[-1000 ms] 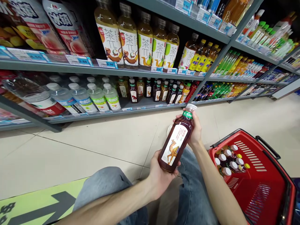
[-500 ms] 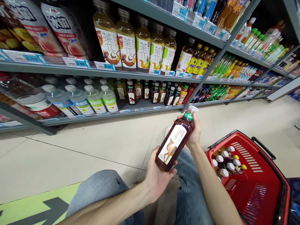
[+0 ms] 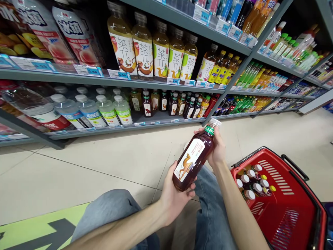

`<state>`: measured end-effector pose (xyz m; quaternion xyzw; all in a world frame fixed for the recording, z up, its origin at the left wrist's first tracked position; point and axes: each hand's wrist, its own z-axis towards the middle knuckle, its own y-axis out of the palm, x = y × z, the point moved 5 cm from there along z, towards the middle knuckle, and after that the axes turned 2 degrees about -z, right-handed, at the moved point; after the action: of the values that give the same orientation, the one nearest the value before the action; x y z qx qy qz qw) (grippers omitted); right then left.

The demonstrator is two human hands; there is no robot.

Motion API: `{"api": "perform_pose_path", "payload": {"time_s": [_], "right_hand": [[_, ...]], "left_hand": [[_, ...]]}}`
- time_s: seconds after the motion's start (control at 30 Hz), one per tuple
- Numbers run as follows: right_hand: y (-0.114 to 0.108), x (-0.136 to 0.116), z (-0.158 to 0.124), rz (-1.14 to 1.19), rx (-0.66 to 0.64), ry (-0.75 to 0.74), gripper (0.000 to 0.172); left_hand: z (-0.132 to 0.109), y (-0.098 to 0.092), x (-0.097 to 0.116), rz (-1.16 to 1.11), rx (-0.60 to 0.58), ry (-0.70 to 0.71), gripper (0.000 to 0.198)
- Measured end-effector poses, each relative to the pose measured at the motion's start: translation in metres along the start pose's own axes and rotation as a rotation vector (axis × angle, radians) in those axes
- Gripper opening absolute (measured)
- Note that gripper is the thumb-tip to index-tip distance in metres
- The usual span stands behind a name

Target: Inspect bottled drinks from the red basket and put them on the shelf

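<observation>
A dark reddish-brown tea bottle point(image 3: 195, 156) with a white cap, green neck band and a camel on its white label lies tilted between my hands. My left hand point(image 3: 175, 198) is wrapped round its base from below, thumb along the side. Near the neck, my right hand point(image 3: 218, 147) grips the upper part, its fingers partly hidden behind the bottle. To the right stands a red shopping basket point(image 3: 286, 222), with several capped drink bottles point(image 3: 251, 184) grouped in its far left corner.
Ahead runs a grey drinks shelf point(image 3: 156, 82) with rows of bottles and price tags. On its lower level stand small dark tea bottles point(image 3: 173, 104) and clear bottles with green labels point(image 3: 122, 109). A green floor marking point(image 3: 39, 225) with a dark arrow lies at lower left.
The bottle stays in both hands and has rolled slightly, so its label faces a little more to the left. The shelf and basket sit slightly further right in view.
</observation>
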<state>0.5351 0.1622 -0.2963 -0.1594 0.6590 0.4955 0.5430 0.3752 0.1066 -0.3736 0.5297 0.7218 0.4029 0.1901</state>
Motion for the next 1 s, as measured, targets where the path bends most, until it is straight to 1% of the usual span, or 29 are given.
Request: {"api": "perform_pose_path", "payload": {"time_s": [0.13,0.23,0.3,0.37,0.47,0.57,0.6,0.67,0.77,0.83,0.9,1.0], "right_hand": [[0.003,-0.003,-0.001,0.057,-0.048,0.021,0.034],[0.000,-0.008,-0.001,0.049,-0.073,-0.003,0.033],[-0.001,-0.011,-0.001,0.047,-0.112,-0.014,0.033],[-0.002,-0.015,-0.002,0.070,-0.172,-0.028,0.033],[-0.002,-0.020,-0.002,0.112,-0.285,-0.040,0.034],[-0.003,-0.021,-0.003,0.084,-0.378,-0.013,0.034],[-0.004,-0.020,-0.002,0.066,-0.389,-0.008,0.033],[-0.007,-0.019,0.000,0.039,-0.365,0.007,0.031],[-0.012,-0.014,0.003,0.026,-0.264,0.066,0.027],[-0.015,-0.013,0.004,0.021,-0.206,0.095,0.027],[-0.016,-0.013,0.005,-0.005,-0.141,0.084,0.027],[-0.017,-0.013,0.004,-0.063,0.022,0.026,0.024]], "left_hand": [[-0.002,0.001,0.000,0.021,-0.025,-0.022,0.060],[-0.004,0.002,-0.004,-0.002,-0.059,-0.054,0.059],[-0.005,0.003,-0.009,-0.011,-0.101,-0.094,0.060],[-0.007,0.003,-0.013,0.002,-0.172,-0.147,0.063],[-0.008,-0.001,-0.021,0.033,-0.255,-0.260,0.074],[-0.007,-0.007,-0.028,0.054,-0.276,-0.385,0.082],[-0.008,-0.008,-0.030,0.063,-0.277,-0.417,0.084],[-0.008,-0.007,-0.032,0.079,-0.276,-0.451,0.087],[-0.008,-0.003,-0.033,0.099,-0.235,-0.442,0.085],[-0.005,0.000,-0.030,0.098,-0.173,-0.387,0.077],[0.001,-0.001,-0.020,0.068,-0.041,-0.235,0.057],[0.006,-0.007,0.002,-0.007,0.202,0.040,0.024]]}}
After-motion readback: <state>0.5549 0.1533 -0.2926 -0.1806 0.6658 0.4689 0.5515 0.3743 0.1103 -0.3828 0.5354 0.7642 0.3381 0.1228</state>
